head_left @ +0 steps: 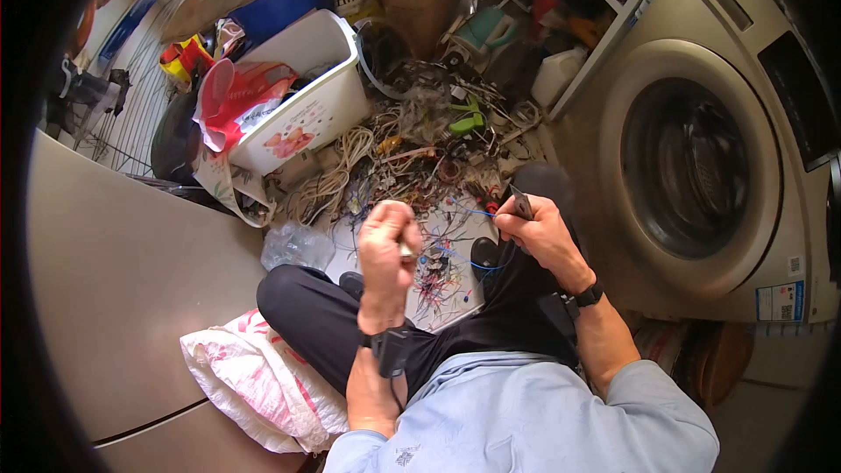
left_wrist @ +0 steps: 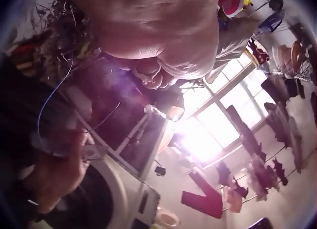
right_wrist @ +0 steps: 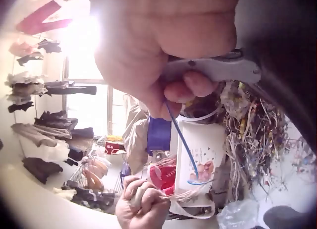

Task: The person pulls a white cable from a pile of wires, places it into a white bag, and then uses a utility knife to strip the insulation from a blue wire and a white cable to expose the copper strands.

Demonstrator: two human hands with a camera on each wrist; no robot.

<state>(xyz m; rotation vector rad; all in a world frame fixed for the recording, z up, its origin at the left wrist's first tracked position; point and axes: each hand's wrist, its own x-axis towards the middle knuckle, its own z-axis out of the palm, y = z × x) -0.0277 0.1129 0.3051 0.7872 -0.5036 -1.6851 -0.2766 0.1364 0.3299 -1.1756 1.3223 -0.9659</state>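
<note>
My right hand (head_left: pixel 545 232) grips a folding knife (head_left: pixel 523 205), whose grey metal handle shows in the right wrist view. Thumb and fingers of that hand also pinch a thin blue wire (right_wrist: pixel 179 132), which hangs down in a curve. To its left, my left hand (head_left: pixel 385 245) is raised with curled fingers. A small pale thing (head_left: pixel 406 250) shows at the edge of its palm; I cannot tell what it is. Between and below the hands, many short coloured wire pieces (head_left: pixel 442 276) lie on a white floor surface.
A heap of tangled cables and scraps (head_left: pixel 438 158) spreads ahead. Behind its left side stands a white bin (head_left: pixel 307 114) holding red items. A washing machine (head_left: pixel 701 158) flanks the right. A clear plastic bag (head_left: pixel 298 247) and a white-pink sack (head_left: pixel 258 377) lie at the left.
</note>
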